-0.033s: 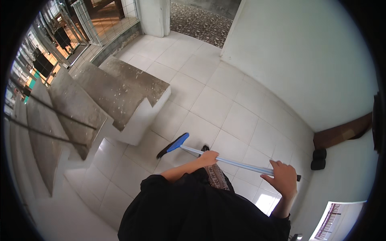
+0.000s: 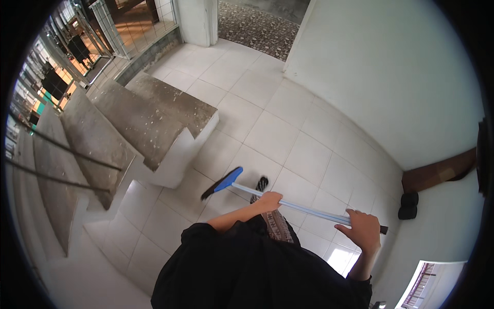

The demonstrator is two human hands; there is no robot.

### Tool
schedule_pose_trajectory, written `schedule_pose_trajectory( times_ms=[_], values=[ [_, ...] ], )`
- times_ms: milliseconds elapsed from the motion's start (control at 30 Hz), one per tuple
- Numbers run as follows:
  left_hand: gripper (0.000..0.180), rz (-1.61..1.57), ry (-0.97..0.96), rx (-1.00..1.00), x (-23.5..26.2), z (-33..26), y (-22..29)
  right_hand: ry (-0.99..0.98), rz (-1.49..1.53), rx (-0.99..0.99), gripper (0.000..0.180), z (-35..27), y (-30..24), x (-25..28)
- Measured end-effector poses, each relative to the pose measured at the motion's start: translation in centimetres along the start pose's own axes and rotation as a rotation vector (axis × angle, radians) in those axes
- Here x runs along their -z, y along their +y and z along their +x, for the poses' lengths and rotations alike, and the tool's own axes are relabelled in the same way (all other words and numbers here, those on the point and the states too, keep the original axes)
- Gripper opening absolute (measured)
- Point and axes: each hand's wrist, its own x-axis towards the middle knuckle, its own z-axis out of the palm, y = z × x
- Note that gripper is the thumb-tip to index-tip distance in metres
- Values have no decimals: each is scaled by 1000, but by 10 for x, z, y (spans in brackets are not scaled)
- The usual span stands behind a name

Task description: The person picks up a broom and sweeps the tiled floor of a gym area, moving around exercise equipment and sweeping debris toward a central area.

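Observation:
A broom (image 2: 309, 209) with a pale blue stick slants across in front of me. Its blue head (image 2: 226, 181), edged with dark bristles, is down at the tiled floor on the left. My left hand (image 2: 269, 201) is wrapped round the stick partway along, nearer the head. Close to the dark-capped end, my right hand (image 2: 362, 229) grips the stick with its thumb sticking out; the palm side is hidden. One of my feet (image 2: 262, 183), in a dark patterned covering, shows just beyond the stick.
Bare concrete stairs (image 2: 159, 110) rise at the left, with thin metal rods (image 2: 67, 149) crossing them. A white wall (image 2: 381, 77) bounds the right side. Two black objects (image 2: 408, 206) stand by a brown board (image 2: 437, 169). A doorway leads onto a pebbled floor (image 2: 257, 28) ahead.
My foot has come further forward, past the broom stick. The broom and both hands have shifted only very slightly.

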Motion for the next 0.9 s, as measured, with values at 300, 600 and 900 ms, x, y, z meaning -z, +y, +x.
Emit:
schedule_pose_trajectory(
  times_ms=[300, 600, 900],
  values=[
    [26, 242, 61, 76, 181, 168, -97, -308, 369, -3, 34, 264, 64, 30],
    [24, 179, 498, 345, 357, 201, -218, -325, 363, 455, 32, 516, -1, 122],
    [21, 39, 605, 394, 474, 255, -357, -482, 387, 492, 33, 700, -102, 223]
  ],
)
